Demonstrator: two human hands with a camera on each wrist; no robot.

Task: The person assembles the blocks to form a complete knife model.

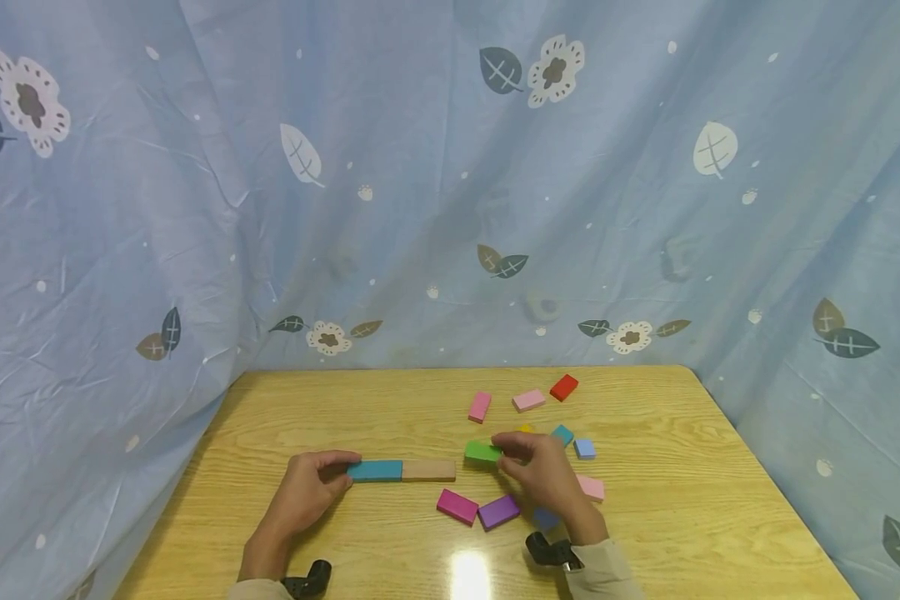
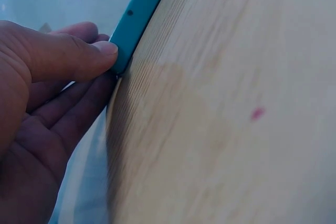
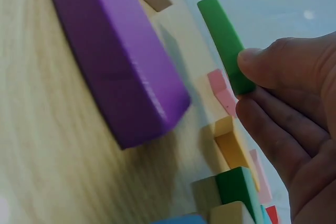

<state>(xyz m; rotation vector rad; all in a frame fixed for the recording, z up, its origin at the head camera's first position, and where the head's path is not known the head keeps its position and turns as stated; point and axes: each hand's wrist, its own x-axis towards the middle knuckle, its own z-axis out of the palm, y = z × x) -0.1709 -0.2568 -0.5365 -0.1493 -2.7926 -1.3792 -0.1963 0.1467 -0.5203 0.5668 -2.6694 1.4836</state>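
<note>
A blue block [image 1: 376, 471] and a wooden-coloured block [image 1: 429, 471] lie end to end in a row on the table. My left hand [image 1: 309, 492] pinches the left end of the blue block between thumb and fingers; the left wrist view shows the thumb on its teal side [image 2: 137, 19]. To the right of the row, my right hand [image 1: 543, 471] pinches a green block [image 1: 482, 452] by its right end. In the right wrist view the green block [image 3: 223, 43] sticks out from the thumb and fingertips. A purple block [image 3: 115, 61] looms large near that camera.
In front of the row lie a magenta block [image 1: 457, 507] and a purple block [image 1: 498, 512]. Pink blocks [image 1: 480, 407] and a red block [image 1: 564, 387] lie farther back. Several others, including a small light-blue one [image 1: 585, 449], surround my right hand. A patterned curtain [image 1: 435, 208] hangs behind the table.
</note>
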